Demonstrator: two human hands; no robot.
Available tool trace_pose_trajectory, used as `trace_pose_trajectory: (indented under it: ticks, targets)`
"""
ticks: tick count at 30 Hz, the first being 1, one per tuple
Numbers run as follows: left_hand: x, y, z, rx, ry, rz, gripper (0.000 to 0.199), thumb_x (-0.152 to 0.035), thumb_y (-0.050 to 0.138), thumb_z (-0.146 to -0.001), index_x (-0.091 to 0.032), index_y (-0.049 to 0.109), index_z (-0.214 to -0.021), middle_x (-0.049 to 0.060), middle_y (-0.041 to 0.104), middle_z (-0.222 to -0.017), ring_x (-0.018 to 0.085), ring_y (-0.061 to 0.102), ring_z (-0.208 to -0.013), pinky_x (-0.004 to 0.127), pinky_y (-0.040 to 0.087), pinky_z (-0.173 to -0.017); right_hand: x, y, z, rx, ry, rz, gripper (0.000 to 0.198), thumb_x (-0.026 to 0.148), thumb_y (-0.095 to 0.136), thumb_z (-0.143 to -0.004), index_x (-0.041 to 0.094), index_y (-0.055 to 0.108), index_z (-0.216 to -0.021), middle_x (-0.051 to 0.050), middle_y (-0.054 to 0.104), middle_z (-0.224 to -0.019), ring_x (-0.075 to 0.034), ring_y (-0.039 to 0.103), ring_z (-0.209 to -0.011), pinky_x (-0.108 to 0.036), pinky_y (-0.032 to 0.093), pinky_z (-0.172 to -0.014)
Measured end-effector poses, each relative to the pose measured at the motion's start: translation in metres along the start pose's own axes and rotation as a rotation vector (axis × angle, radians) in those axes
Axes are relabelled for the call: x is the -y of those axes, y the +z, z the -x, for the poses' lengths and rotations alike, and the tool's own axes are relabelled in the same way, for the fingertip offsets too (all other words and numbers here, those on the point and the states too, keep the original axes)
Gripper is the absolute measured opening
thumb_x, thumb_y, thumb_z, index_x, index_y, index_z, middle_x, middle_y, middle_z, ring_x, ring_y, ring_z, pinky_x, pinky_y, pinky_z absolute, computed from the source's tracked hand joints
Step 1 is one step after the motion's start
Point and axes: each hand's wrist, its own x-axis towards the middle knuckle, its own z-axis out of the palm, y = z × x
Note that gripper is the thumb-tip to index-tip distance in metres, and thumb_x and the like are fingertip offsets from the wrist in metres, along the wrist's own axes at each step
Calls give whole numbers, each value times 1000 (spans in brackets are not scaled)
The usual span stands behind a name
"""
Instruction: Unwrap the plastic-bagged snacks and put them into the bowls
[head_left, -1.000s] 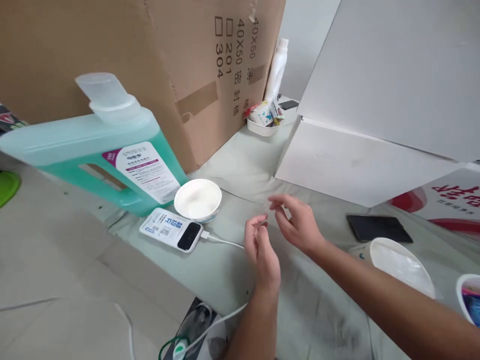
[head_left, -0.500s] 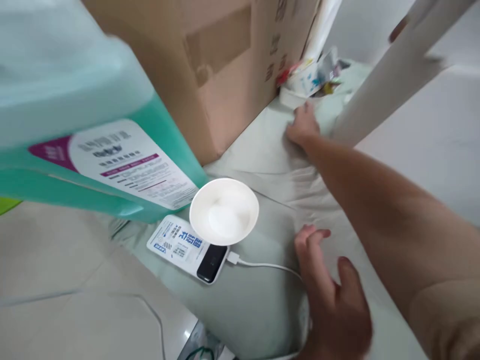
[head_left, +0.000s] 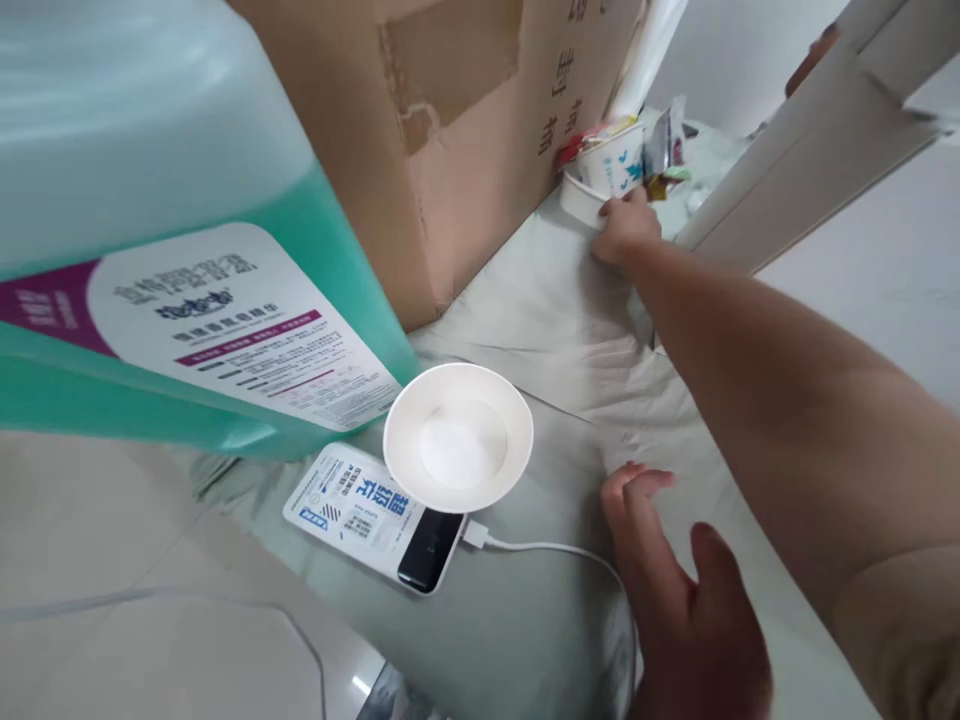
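My right hand point(head_left: 628, 228) reaches to the back, its fingers closed at the near right side of a white paper bowl point(head_left: 582, 200). A paper cup with blue print point(head_left: 613, 163) stands in that bowl; the fingertips are partly hidden. My left hand point(head_left: 686, 610) hovers at the lower right, fingers bent and thumb apart, holding nothing. Left of it, an empty white paper bowl point(head_left: 461, 445) rests partly over a white power bank point(head_left: 375, 515). A white charging cable point(head_left: 555, 547) runs from the power bank towards my left hand.
A large jug of green liquid point(head_left: 352, 270) stands at the left, beside a cardboard box point(head_left: 465, 210). Wrappers point(head_left: 664, 150) lie behind my right hand. A pale upright panel point(head_left: 810, 150) rises at the right. A pale green cloth point(head_left: 525, 620) covers the surface.
My right hand has moved slightly farther back, onto the side of the far paper bowl. My left hand keeps its open shape. The view has shifted a little.
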Motion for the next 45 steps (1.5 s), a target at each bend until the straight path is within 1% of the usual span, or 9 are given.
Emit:
trace_pose_trajectory:
  ticks: [7,19,27,30,32,34,38,41,45]
  targets:
    - [1,0,-9,-5,72,-23,30,-16,51,-84,-22,62,-112,10,60,-128,27,51,-129,43,36,-113,33,-28,71,129,-47,172,44,9,47,-90,9,65,-130,-24,45,-147,-33,61,-115,-44,49,-97]
    - [1,-13,-4,-60,98,21,20,-25,52,-81,-21,62,-98,9,63,-116,27,54,-119,41,38,-102,33,-45,205,207,-215,75,37,22,44,-93,21,70,-120,-11,51,-143,-30,66,-109,-43,54,-92]
    - [-3,-2,22,-99,214,30,9,-26,53,-79,-22,59,-84,5,58,-93,21,54,-92,35,41,-87,-13,-79,296,147,-260,-35,40,17,39,-93,25,71,-115,-10,49,-146,-24,67,-102,-37,55,-79]
    - [-4,-1,26,-160,244,67,6,-26,54,-79,-22,58,-82,4,59,-93,21,54,-96,35,41,-90,-27,-91,297,-117,-213,-143,42,26,47,-92,21,62,-131,-16,53,-138,-29,62,-113,-43,54,-89]
    - [-4,2,31,-169,242,92,6,-27,54,-79,-22,57,-81,4,60,-93,21,55,-97,35,41,-89,-26,-93,279,-205,-186,-215,69,34,63,-84,17,45,-149,-20,47,-145,-34,52,-129,-47,50,-101]
    - [-2,8,38,-168,243,94,7,-28,55,-79,-22,56,-79,4,60,-91,21,55,-95,35,41,-88,-20,-92,253,-129,-158,-259,83,34,70,-79,20,38,-154,-19,38,-156,-37,47,-136,-51,48,-105]
    - [5,15,56,-120,316,53,8,-29,57,-78,-21,57,-77,4,60,-89,22,56,-96,35,42,-89,-13,-94,221,11,-78,-400,55,24,48,-91,26,49,-146,-12,63,-136,-32,61,-119,-49,50,-99]
    - [8,14,63,-108,373,33,10,-31,60,-78,-21,57,-77,3,60,-87,21,58,-97,34,43,-88,-24,-109,240,-67,-52,-583,51,24,46,-92,22,52,-143,-11,69,-130,-31,63,-118,-45,50,-101]
    - [3,14,59,8,324,102,23,-43,62,-80,-22,55,-79,2,59,-82,19,61,-87,34,47,-86,-70,-138,323,-221,-155,-723,45,29,45,-94,21,57,-137,-9,69,-130,-29,64,-119,-46,50,-104]
